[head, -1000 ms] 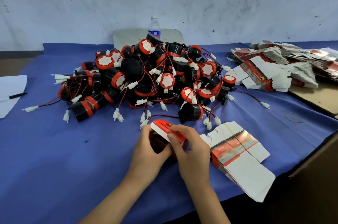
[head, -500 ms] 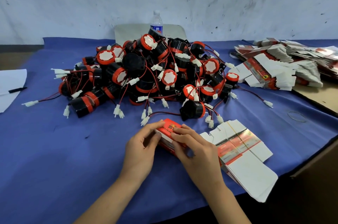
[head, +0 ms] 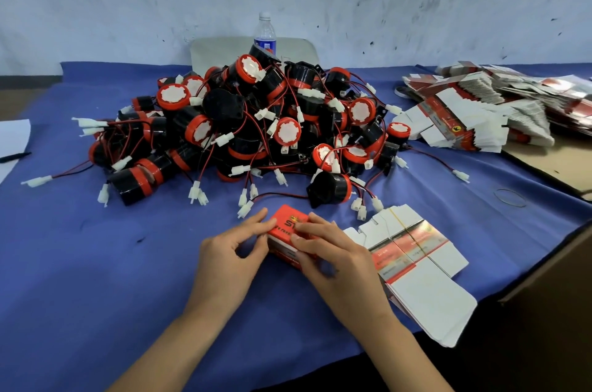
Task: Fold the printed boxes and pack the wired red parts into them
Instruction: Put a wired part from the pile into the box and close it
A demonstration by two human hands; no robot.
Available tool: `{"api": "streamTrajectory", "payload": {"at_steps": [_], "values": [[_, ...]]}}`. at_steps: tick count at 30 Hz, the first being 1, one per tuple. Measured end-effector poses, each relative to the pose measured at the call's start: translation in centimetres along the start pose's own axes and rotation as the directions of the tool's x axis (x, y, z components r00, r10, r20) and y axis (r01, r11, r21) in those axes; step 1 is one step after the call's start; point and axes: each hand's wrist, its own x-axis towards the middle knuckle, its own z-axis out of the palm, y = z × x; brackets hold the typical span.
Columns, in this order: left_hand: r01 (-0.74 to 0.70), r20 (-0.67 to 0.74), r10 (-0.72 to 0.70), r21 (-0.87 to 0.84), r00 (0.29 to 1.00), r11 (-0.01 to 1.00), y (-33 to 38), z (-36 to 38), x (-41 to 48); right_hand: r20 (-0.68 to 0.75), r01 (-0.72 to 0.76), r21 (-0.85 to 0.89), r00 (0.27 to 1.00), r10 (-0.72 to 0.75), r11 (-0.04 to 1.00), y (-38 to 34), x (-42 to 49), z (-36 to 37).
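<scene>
Printed box (head: 286,229), one, on the bench (head: 96,263) before the heaped wired red parts (head: 256,122), fingers of my left hand (head: 229,252) and right hand (head: 334,258) pinching it: closing step, I judge; next, tuck the flap squarely.

A small printed box (head: 287,229) of thin card, glossy red on top and matt white on its side, is gripped between the left hand (head: 226,252) and the right hand (head: 336,260). Just right of the right hand, a stack of flat box blanks (head: 426,282) is seen: plain matt white card with shiny, reflective red print. Beyond the hands, wired red parts (head: 256,129) are piled, with smooth black and red plastic bodies, white plastic connectors (head: 38,181) and thin coated wires (head: 69,171). Everything is laid on a blue cloth (head: 80,263), matt and slightly creased. Far right of the hands, dull brown cardboard (head: 551,164) is shown.
</scene>
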Motion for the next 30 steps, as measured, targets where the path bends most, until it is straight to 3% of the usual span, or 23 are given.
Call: {"api": "streamTrajectory", "payload": {"at_steps": [6, 10, 13, 16, 19, 22, 24, 27, 30], "values": [[-0.234, 0.066, 0.225, 0.255, 0.972, 0.938, -0.5, -0.7, 0.5, 0.122, 0.046, -0.135, 0.992, -0.030, 0.990, 0.0, 0.7, -1.0], [-0.391, 0.146, 0.363, 0.414, 0.920, 0.822, -0.5, -0.6, 0.9, 0.277, 0.035, -0.152, 0.961, 0.009, 0.988, 0.4, 0.4, -1.8], [-0.448, 0.251, 0.371, 0.470, 0.894, 0.760, -0.8, -0.7, 0.8, 0.316, -0.021, -0.114, 0.947, 0.057, 0.993, 0.2, 0.5, -2.0], [-0.484, 0.376, 0.343, 0.398, 0.861, 0.780, -0.8, -0.5, 0.5, 0.195, -0.029, -0.049, 0.980, 0.038, 0.998, -0.5, 0.5, -1.8], [-0.491, 0.369, 0.380, 0.277, 0.848, 0.826, -0.3, -0.3, 0.9, 0.052, -0.170, 0.153, 0.985, 0.163, 0.974, -1.4, 0.4, -2.7], [-0.454, 0.348, 0.383, 0.148, 0.856, 0.879, 0.4, -0.3, 1.4, 0.214, -0.160, 0.080, 0.967, 0.140, 0.984, -1.9, 0.0, -4.4], [-0.450, 0.362, 0.393, 0.086, 0.845, 0.889, 1.0, 0.2, 1.7, 0.224, -0.102, -0.032, 0.969, 0.106, 0.994, -1.9, -0.1, -5.4], [-0.381, 0.303, 0.389, -0.085, 0.870, 0.921, 2.1, 2.3, 2.7, 0.109, -0.139, -0.072, 0.983, 0.146, 0.988, -2.2, 0.6, -7.5], [-0.261, 0.180, 0.328, -0.319, 0.927, 0.911, 2.3, 5.3, 3.9, -0.138, -0.292, 0.195, 0.937, 0.321, 0.936, -2.2, 1.4, -10.9]]}}
